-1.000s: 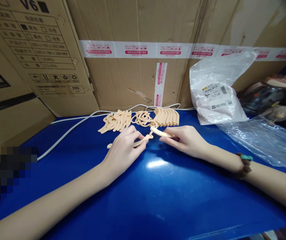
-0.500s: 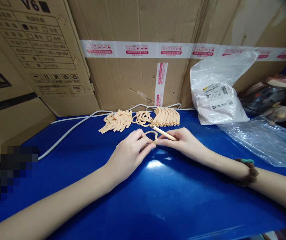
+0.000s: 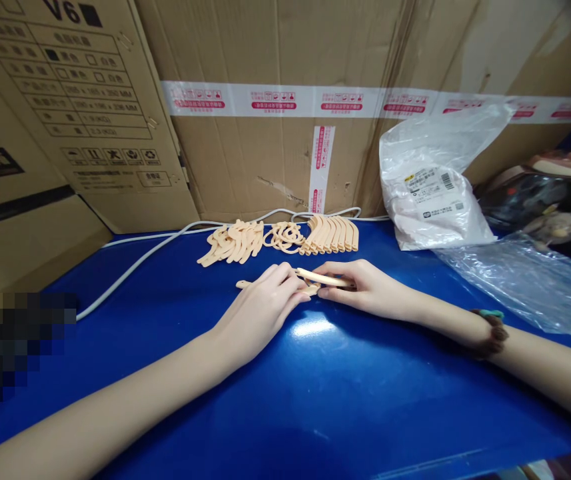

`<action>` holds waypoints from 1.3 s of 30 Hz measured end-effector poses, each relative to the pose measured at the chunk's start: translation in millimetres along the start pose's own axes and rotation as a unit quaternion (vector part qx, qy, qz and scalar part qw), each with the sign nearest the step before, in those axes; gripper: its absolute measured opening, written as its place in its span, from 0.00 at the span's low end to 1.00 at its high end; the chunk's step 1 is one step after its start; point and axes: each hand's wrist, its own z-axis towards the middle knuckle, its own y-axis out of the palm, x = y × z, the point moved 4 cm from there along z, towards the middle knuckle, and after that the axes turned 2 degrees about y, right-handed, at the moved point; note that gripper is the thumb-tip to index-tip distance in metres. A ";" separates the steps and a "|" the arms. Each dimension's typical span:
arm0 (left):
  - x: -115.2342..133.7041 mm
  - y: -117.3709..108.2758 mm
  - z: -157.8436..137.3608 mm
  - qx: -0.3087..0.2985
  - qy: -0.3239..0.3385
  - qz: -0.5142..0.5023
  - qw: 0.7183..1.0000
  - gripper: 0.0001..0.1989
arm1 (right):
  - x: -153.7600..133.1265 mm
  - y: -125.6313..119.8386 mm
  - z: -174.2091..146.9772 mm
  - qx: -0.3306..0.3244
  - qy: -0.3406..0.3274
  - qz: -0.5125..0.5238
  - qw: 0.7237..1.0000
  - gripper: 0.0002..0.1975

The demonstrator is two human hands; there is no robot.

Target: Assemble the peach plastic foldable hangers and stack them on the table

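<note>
At the middle of the blue table, my left hand (image 3: 268,300) is closed over a beige plastic piece (image 3: 243,285); a rounded end of it sticks out past the far side of the hand. My right hand (image 3: 368,287) pinches a slim, curved beige plastic arm (image 3: 324,277) between thumb and fingers. Its free end points left, close to my left fingertips. Part of another beige edge shows between the two hands, and the fingers hide how the pieces meet. Just behind lie a heap of flat curved pieces (image 3: 238,241), some hook-like rings (image 3: 285,237) and a neat row of curved arms (image 3: 332,235).
Large cardboard boxes (image 3: 265,53) wall off the back and left. A white cable (image 3: 140,259) runs along the rear of the table. To the right stand a labelled white plastic bag (image 3: 435,200) and a flat clear plastic sheet (image 3: 530,280).
My right hand's curved arm has swung flatter and lower over the left fingers. A rounded beige end now shows left of my left hand, and the loop between the hands no longer shows.
</note>
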 end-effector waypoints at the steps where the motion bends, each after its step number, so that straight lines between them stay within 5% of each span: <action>1: -0.3 0.0 0.1 0.002 0.004 -0.004 1.000 0.11 | -0.7 -0.2 -0.2 -0.001 -0.014 0.004 1.000 0.15; 8: 1.2 -0.3 -1.1 0.009 0.043 -0.045 0.998 0.10 | 5.6 -0.2 0.9 -0.028 -0.014 0.050 0.998 0.15; 24: -3.9 -1.8 -1.3 0.014 0.003 -0.058 0.998 0.12 | 8.2 -3.7 1.9 0.024 0.029 0.135 0.990 0.15; 32: -0.4 -4.9 -1.5 0.050 0.024 -0.042 0.998 0.10 | 10.2 -12.0 2.3 0.100 0.065 0.152 0.981 0.19; 39: -3.5 -8.3 -0.8 0.046 -0.034 -0.054 0.997 0.09 | 20.9 -14.9 0.0 0.161 0.093 0.155 0.970 0.19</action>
